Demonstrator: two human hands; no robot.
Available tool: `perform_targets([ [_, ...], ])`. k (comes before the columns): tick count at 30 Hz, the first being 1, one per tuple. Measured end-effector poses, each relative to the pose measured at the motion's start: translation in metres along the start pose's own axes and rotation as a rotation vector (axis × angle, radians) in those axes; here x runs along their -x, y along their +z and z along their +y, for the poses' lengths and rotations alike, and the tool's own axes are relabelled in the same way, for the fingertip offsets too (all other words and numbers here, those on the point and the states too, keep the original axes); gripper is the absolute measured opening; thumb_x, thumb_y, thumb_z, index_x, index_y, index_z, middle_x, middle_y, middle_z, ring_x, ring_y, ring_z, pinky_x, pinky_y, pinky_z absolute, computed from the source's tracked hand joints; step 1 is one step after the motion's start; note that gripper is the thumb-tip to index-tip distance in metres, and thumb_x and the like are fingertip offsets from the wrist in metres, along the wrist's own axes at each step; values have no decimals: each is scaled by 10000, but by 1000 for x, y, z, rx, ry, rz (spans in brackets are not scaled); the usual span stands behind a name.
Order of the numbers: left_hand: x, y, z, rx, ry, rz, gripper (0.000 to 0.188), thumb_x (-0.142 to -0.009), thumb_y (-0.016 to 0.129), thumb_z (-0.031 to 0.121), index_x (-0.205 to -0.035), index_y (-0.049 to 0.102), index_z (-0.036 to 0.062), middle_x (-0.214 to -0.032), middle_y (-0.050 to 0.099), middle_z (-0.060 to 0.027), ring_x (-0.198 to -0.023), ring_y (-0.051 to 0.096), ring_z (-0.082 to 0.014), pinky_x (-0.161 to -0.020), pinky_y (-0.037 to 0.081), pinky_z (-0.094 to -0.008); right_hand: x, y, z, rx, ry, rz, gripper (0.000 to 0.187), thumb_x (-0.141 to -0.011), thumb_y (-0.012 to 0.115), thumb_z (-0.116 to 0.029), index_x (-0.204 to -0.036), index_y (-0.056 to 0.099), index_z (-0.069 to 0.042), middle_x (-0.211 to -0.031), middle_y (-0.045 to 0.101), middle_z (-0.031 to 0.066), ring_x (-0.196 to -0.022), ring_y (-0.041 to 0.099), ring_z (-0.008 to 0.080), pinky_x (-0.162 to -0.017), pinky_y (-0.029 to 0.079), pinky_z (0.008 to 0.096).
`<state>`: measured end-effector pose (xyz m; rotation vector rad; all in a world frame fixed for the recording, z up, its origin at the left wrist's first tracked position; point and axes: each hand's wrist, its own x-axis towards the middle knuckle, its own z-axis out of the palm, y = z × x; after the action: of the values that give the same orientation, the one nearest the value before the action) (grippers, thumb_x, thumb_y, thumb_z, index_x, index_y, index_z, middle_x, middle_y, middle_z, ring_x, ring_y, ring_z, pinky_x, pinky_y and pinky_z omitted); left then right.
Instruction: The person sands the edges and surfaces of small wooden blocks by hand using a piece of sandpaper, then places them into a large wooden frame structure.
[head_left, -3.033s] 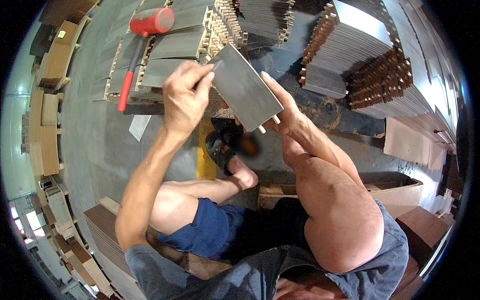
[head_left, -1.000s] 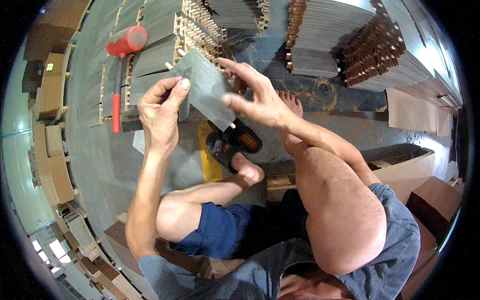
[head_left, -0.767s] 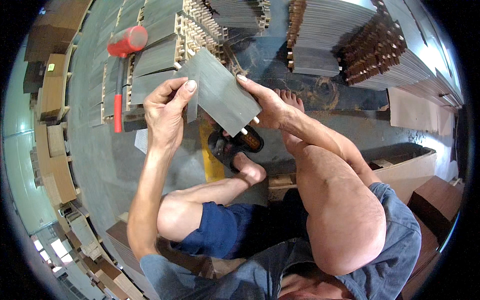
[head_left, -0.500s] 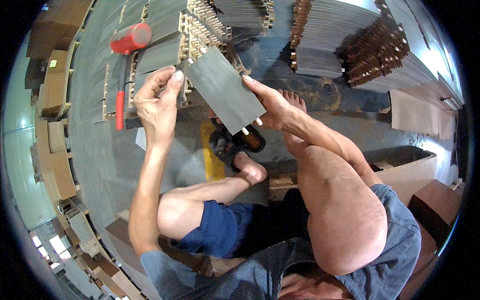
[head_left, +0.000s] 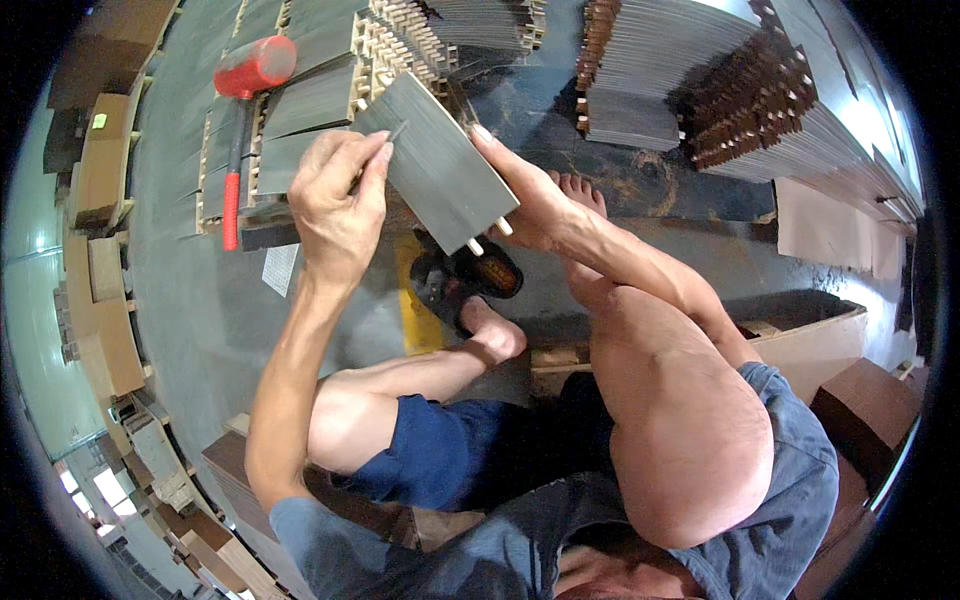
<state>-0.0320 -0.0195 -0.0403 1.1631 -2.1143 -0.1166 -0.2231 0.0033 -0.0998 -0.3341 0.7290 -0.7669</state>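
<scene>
Panel (head_left: 438, 172), grey with pale pegs (head_left: 475, 246), rests in my right grip (head_left: 535, 203) above the dark slipper (head_left: 488, 272) while my left grip (head_left: 340, 192) pinches a thin strip (head_left: 398, 131) at its upper face: surface work, I judge, next move calling for steady support, light pressure.

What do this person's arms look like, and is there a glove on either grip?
No gloves! The left grip and right grip are bare hands. The left arm and right arm are bare below short blue-grey sleeves, the left sleeve and right sleeve. I see no watch or bracelet.
</scene>
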Motion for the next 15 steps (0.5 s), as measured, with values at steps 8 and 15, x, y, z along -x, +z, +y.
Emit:
perform_targets([
  [8,15,20,27,243,303,-352,161,-739,724,-27,-894,701,12,-790,622,-115,-692,613,-250,-610,501,-343,-24,-17,3,-116,-141,-148,690,-919,425,-681,-1330,548,-140,-1192,602,61,-1027,546,168,-771,452,332],
  [15,2,8,17,133,25,-57,112,-807,692,-13,-919,692,-11,-826,659,-119,-716,632,-225,-649,506,-324,-22,-25,4,-88,-79,-109,728,-927,443,-645,-1372,485,-70,-1287,568,150,-1103,576,253,-906,483,383],
])
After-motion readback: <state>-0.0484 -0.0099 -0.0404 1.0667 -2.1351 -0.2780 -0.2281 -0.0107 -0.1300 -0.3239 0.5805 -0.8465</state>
